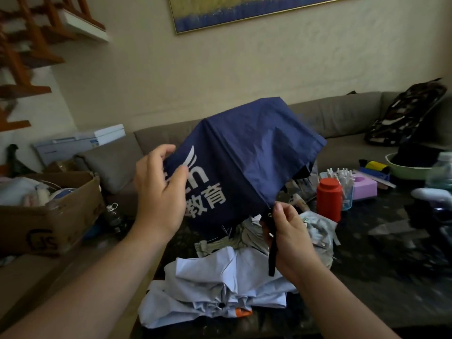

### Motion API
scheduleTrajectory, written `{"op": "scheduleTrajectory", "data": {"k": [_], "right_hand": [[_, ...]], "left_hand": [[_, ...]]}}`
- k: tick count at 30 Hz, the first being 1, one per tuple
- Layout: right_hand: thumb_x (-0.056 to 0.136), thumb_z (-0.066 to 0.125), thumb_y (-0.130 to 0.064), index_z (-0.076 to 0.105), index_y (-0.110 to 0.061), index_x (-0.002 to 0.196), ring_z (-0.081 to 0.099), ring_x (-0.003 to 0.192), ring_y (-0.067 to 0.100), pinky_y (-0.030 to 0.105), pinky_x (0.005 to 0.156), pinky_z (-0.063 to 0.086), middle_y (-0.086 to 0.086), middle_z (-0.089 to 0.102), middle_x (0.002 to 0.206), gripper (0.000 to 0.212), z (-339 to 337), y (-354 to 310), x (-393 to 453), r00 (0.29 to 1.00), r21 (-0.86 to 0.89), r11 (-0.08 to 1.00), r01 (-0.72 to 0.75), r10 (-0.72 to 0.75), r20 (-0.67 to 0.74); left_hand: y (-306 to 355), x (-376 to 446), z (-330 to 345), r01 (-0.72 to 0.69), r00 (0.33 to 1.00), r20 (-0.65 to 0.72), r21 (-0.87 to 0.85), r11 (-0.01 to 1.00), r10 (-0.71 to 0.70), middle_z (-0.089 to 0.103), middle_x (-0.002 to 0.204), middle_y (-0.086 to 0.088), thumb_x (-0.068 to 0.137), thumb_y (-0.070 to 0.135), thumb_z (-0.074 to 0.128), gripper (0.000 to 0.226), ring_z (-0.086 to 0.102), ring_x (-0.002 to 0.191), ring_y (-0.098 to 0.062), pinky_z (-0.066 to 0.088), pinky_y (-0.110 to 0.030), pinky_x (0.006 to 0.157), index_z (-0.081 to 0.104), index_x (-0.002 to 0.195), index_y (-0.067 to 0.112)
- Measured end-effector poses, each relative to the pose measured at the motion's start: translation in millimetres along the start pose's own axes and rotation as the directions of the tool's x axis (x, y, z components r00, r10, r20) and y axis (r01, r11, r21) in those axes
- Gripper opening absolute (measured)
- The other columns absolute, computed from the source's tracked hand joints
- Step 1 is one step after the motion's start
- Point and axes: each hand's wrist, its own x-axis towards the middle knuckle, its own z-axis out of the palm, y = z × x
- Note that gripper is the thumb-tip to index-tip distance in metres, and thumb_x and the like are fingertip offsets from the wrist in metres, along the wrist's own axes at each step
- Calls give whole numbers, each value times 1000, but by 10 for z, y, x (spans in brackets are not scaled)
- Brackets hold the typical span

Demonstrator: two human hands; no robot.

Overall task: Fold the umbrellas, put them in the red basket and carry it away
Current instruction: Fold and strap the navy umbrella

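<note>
Folding step: your left hand (pixel 159 189) grips the canopy of the navy umbrella (pixel 244 155), held above the table (pixel 367 277); your right hand (pixel 291 238) pinches its strap (pixel 272 255). Next, gather the pleats and wrap the strap around them.

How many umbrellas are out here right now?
3 that I can see: a navy umbrella held up in both hands, a light blue umbrella on the table below, and a greyish umbrella behind it. Others may be hidden.
</note>
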Motion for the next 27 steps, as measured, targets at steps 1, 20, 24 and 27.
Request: {"op": "scheduleTrajectory", "data": {"k": [1,20,24,27], "right_hand": [[111,49,-25,62,-16,110,63,72,8,24,66,53,0,70,87,16,-1,0,4,1000,-6,1000,11,-11,2],[92,70,-39,66,-40,127,66,124,20,49,107,53,1,70,129,35,-13,185,1,949,-348,904,249,-299,-97],[99,68,-20,62,-52,125,62,127,9,45,112,51,-1,63,138,42,4,164,1,941,-392,881,263,-325,-99],[99,68,-6,62,-23,139,64,121,2,33,108,54,0,65,135,44,4,183,-10,940,-376,878,294,-337,-51]], "left_hand": [[61,-34,15,-119,992,-28,56,991,121,39,138,11,94,47,53,34,46,135,-17,42,-45,117,51,127,53],[235,-36,190,274,955,50,-523,807,-292,62,140,2,112,41,44,35,64,121,-14,54,-41,98,46,147,45],[377,-36,163,564,826,414,-603,564,-382,74,133,-1,102,75,32,66,68,127,-20,50,-44,105,67,138,31],[329,-46,219,656,754,496,-563,502,-430,72,136,4,96,83,31,71,66,130,-22,48,-50,108,68,137,39]]}}
